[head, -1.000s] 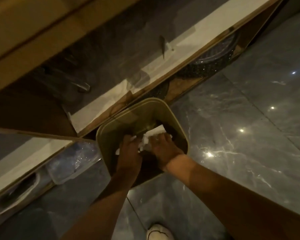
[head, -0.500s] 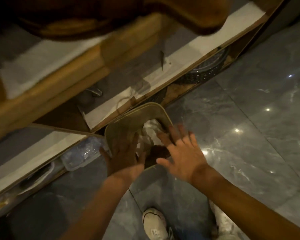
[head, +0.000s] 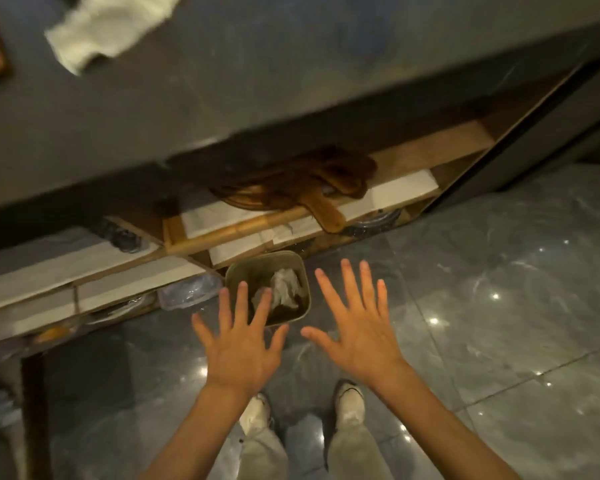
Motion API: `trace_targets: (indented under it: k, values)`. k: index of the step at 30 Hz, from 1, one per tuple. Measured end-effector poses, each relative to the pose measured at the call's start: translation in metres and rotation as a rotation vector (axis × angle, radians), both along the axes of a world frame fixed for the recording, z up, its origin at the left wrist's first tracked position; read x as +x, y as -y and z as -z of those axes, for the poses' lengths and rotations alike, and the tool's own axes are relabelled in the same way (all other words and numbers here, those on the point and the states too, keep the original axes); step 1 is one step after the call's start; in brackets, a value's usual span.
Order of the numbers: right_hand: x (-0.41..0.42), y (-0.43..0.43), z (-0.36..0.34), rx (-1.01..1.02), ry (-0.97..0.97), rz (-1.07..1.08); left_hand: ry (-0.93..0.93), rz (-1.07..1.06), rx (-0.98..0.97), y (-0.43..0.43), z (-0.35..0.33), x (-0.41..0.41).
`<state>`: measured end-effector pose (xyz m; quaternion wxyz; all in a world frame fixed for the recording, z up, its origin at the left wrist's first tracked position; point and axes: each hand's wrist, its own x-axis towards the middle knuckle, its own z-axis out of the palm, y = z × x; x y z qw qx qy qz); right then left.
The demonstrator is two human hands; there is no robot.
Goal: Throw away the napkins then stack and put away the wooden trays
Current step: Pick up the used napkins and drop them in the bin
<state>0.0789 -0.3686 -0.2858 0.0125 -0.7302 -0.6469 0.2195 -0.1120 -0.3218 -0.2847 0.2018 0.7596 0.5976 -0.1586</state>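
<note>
White crumpled napkins (head: 283, 292) now lie in the bin (head: 267, 259), twelve o'clock from the left hand (head: 241, 351); it and the right hand (head: 357, 337) have let go, fingers spread, empty. Stacking likely comes next.

Empty hands above the bin

Left hand (head: 244, 353) and right hand (head: 360, 336) spread flat over bin (head: 235, 271) holding crumpled napkins (head: 284, 292).

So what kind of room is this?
Probably a kitchen or serving area: a dark counter over open shelves holding wooden boards, and a bin of napkins on the tiled floor.
</note>
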Motion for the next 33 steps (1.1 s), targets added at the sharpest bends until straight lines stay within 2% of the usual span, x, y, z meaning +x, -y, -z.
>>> trace_targets:
  k: [8, 13, 23, 33]
  values:
    - [0.026, 0.051, -0.168, -0.006, 0.022, -0.078, 0.049, -0.032, 0.108, 0.044, -0.206, 0.006]
    - [0.042, 0.068, -0.237, -0.023, 0.012, -0.12, 0.067, -0.069, 0.183, 0.071, -0.29, -0.006]
    - [0.051, 0.014, -0.308, 0.09, 0.007, -0.21, 0.15, -0.321, 0.167, 0.078, -0.337, -0.031]
    - [0.04, -0.093, -0.337, 0.07, -0.025, -0.234, 0.237, -0.354, 0.234, -0.032, -0.341, -0.056]
